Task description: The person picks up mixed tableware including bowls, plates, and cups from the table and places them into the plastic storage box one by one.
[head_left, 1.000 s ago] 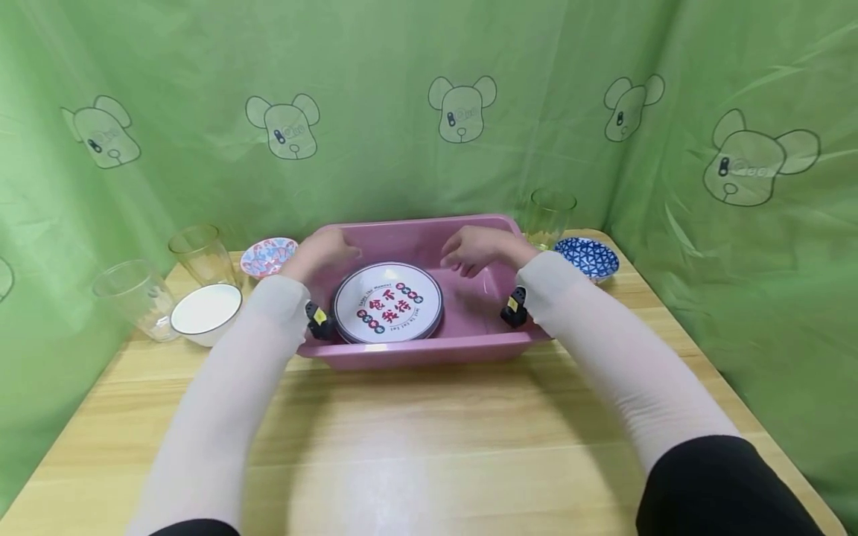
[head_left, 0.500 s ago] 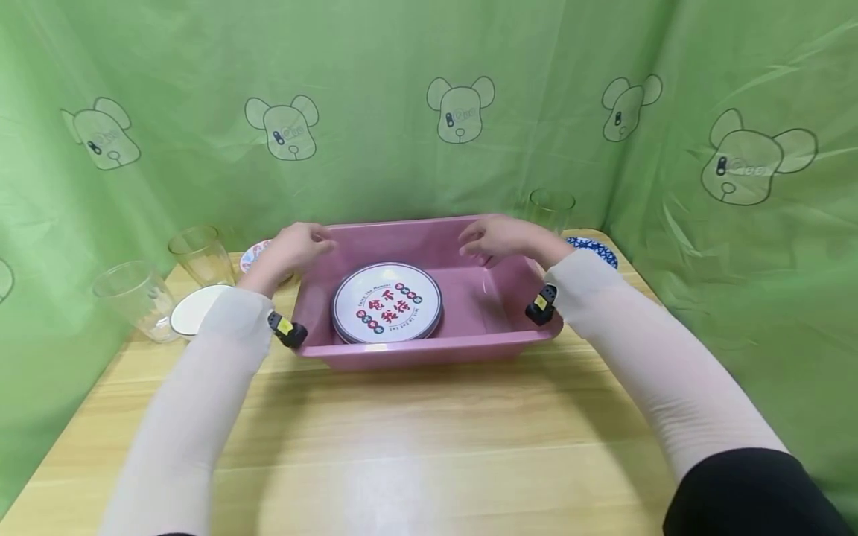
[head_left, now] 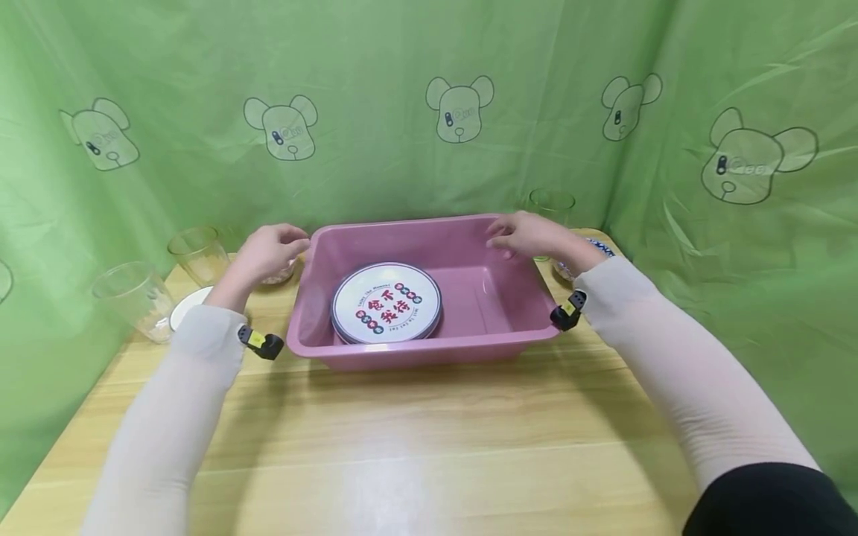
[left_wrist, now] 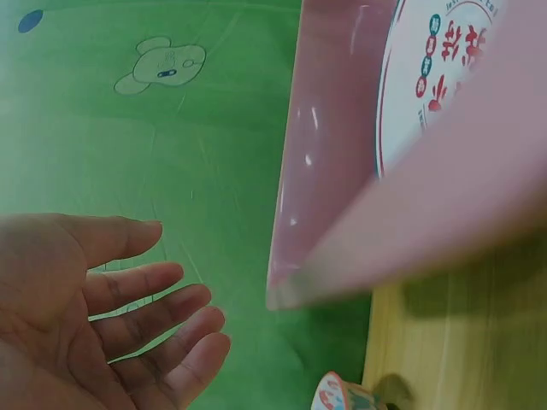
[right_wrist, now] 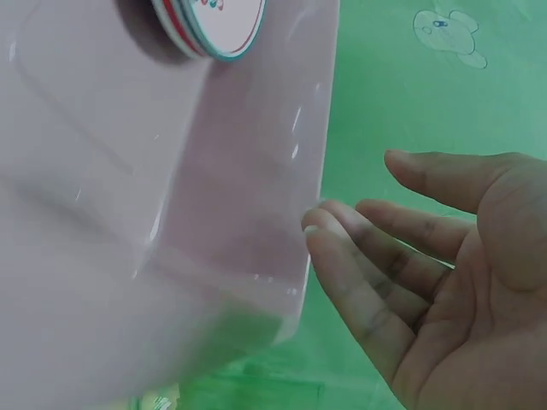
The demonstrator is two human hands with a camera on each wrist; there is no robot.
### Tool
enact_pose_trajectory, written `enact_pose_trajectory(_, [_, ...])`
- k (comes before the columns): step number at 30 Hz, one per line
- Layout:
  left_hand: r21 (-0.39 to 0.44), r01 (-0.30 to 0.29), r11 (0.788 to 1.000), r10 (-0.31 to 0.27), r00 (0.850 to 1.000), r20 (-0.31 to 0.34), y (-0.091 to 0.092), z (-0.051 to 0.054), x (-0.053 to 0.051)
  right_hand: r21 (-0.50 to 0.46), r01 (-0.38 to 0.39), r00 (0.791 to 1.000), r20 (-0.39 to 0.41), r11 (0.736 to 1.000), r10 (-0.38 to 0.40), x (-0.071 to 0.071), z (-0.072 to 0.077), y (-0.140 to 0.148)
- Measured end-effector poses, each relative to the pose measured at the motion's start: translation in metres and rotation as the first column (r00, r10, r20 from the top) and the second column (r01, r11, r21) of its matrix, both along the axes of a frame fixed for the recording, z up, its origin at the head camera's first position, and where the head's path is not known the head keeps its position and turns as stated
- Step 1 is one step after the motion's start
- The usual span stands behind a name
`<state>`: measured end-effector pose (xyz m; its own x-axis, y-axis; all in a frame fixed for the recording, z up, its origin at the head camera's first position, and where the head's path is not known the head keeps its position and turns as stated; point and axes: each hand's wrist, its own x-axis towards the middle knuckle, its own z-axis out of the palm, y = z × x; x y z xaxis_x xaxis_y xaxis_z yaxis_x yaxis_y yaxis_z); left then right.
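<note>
A pink plastic tub stands at the back of the table. In its left half lies a short stack of round white plates, the top one printed with red characters and a dark rim. Just left of the tub's far left corner is my left hand, holding nothing; its fingers are spread and loosely bent in the left wrist view. My right hand hovers over the tub's far right corner with relaxed fingers and nothing between them. Whether its fingertips touch the rim I cannot tell.
To the left stand a clear glass, an amber glass and a white bowl. A patterned bowl is partly hidden by the left hand. Behind the right hand are another glass and a blue-patterned bowl. Green curtains enclose the table.
Both hands have drawn apart, out from over the plates and the tub's inside to its far corners, the left going left and the right going right. Tub and plates have stayed put.
</note>
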<state>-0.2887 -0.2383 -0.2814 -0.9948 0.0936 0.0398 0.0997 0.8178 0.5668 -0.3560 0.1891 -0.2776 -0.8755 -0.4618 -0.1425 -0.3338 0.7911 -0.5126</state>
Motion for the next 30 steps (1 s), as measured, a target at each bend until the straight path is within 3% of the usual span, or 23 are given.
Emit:
enact_pose_trajectory(6, [0.094, -0.072, 0.993, 0.074, 0.997, -0.018, -0.016, -0.011, 0.006, -0.052, 0.047, 0.999, 0.017, 0.998, -0.047, 0.002, -0.003, 0.016])
enact_pose_trajectory(13, [0.227, -0.151, 0.962, 0.158, 0.987, -0.012, -0.028, -0.025, 0.008, -0.094, 0.093, 0.995, 0.035, 0.991, -0.09, 0.004, -0.005, 0.033])
enact_pose_trajectory(20, [0.399, -0.227, 0.888, 0.217, 0.974, 0.072, -0.037, -0.041, 0.002, -0.06, 0.107, 0.994, 0.039, 0.992, -0.105, 0.006, -0.013, 0.048])
enact_pose_trajectory(25, [0.463, -0.274, 0.843, 0.235, 0.962, 0.141, -0.042, -0.051, 0.0, -0.062, 0.116, 0.991, 0.079, 0.991, -0.111, 0.006, -0.025, 0.055])
enact_pose_trajectory(30, [0.553, -0.31, 0.773, 0.244, 0.95, 0.193, -0.043, -0.059, -0.002, -0.108, 0.09, 0.99, 0.114, 0.99, -0.078, 0.005, -0.038, 0.059])
